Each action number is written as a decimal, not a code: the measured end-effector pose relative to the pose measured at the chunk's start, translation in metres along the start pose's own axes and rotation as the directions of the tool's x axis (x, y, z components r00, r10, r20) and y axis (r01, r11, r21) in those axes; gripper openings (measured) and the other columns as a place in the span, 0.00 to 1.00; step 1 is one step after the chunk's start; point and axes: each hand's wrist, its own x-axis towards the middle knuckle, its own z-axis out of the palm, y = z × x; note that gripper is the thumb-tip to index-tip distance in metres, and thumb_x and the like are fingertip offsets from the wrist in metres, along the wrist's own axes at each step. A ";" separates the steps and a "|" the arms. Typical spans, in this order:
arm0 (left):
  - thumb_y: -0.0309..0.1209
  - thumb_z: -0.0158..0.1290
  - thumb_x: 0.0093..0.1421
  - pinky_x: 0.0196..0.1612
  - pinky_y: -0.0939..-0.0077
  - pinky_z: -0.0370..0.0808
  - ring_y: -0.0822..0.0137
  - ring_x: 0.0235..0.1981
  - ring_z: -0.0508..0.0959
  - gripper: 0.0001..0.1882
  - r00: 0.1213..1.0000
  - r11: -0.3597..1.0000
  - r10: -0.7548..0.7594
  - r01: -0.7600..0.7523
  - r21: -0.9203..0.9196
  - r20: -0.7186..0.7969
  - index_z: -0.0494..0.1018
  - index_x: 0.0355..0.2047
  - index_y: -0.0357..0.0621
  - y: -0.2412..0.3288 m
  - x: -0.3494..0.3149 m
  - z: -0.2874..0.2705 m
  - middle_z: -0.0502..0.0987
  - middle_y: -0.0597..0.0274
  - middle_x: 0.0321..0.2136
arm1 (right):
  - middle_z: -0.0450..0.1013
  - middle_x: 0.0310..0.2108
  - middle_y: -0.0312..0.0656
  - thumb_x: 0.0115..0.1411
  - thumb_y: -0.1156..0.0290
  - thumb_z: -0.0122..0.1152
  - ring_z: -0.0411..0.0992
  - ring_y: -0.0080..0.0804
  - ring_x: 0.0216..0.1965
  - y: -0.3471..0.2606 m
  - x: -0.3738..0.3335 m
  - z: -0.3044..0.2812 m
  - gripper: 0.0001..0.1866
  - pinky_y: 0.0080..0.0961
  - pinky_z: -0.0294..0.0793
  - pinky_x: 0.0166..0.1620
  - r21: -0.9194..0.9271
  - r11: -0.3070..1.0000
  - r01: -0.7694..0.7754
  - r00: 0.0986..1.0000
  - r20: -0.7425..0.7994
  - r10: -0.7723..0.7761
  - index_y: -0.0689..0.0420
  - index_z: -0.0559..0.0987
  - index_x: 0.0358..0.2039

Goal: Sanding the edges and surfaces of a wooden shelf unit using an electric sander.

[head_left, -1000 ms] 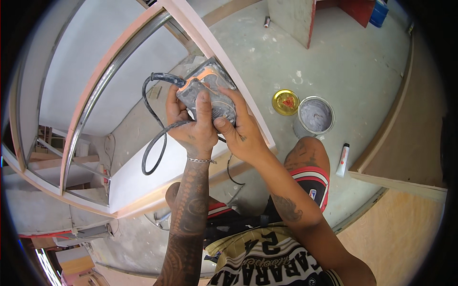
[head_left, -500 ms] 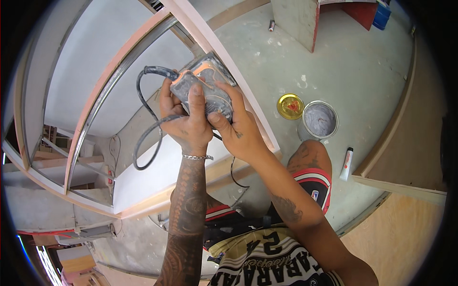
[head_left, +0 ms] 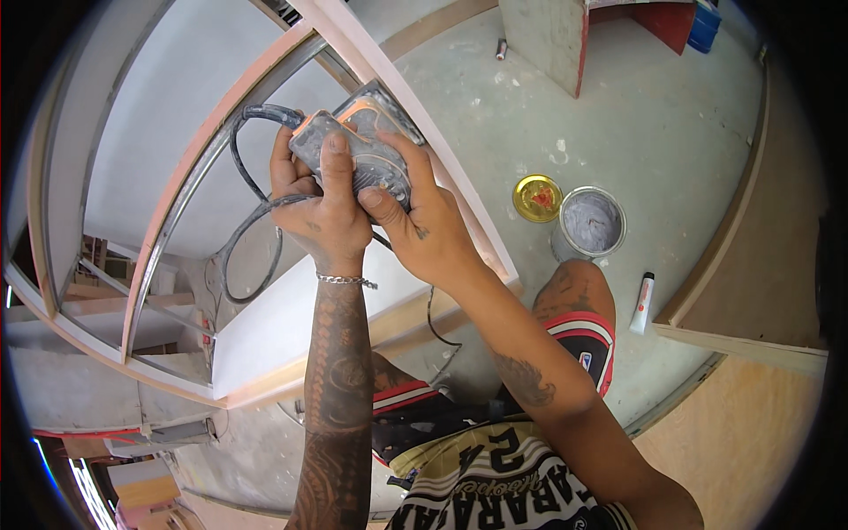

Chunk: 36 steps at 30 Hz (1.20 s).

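Both hands grip a dusty grey-and-orange electric sander (head_left: pixel 378 170). My left hand (head_left: pixel 327 216) wraps its cord end, thumb pressed on top of the housing. My right hand (head_left: pixel 431 225) closes around the other side, with the thumb along the body. The sander's flat pad lies at the pale pinkish wooden edge (head_left: pixel 358 53) of a framed panel; how firmly it touches cannot be made out. A black cord (head_left: pixel 231 256) leaves the sander and loops down past my left wrist.
On the floor to the right stand an open can (head_left: pixel 594 221) of grey paste, its gold lid (head_left: pixel 537 198) and a white tube (head_left: pixel 643 302). A wooden board structure (head_left: pixel 751 291) borders the far right. A metal-edged frame (head_left: pixel 181 199) curves on the left.
Both hands and the sander have moved left and slightly up along the panel edge. The cord loop has swung left with them.
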 end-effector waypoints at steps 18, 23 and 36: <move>0.32 0.52 0.64 0.39 0.80 0.76 0.71 0.36 0.79 0.20 0.997 0.999 0.039 -0.041 0.026 0.071 0.66 0.52 0.30 0.007 0.012 0.003 0.80 0.50 0.36 | 0.74 0.40 0.62 0.63 0.49 0.56 0.74 0.63 0.41 -0.006 0.005 0.006 0.32 0.46 0.75 0.40 0.053 0.999 -0.011 0.998 -0.066 0.015 0.55 0.60 0.59; 0.31 0.52 0.65 0.45 0.76 0.76 0.67 0.40 0.79 0.26 0.998 0.995 0.016 -0.021 0.096 0.059 0.60 0.58 0.27 -0.019 -0.032 0.000 0.79 0.48 0.40 | 0.75 0.43 0.59 0.63 0.50 0.57 0.75 0.60 0.44 0.020 -0.033 -0.011 0.33 0.42 0.76 0.44 0.081 0.994 -0.073 0.995 -0.058 0.078 0.51 0.59 0.63; 0.34 0.55 0.63 0.50 0.72 0.73 0.66 0.46 0.76 0.32 0.956 0.943 -0.185 0.107 0.314 0.228 0.54 0.61 0.33 -0.073 -0.155 -0.012 0.76 0.50 0.45 | 0.69 0.53 0.51 0.66 0.54 0.56 0.70 0.35 0.53 0.073 -0.131 -0.057 0.35 0.30 0.69 0.55 0.100 0.975 -0.200 0.979 -0.007 0.201 0.55 0.55 0.66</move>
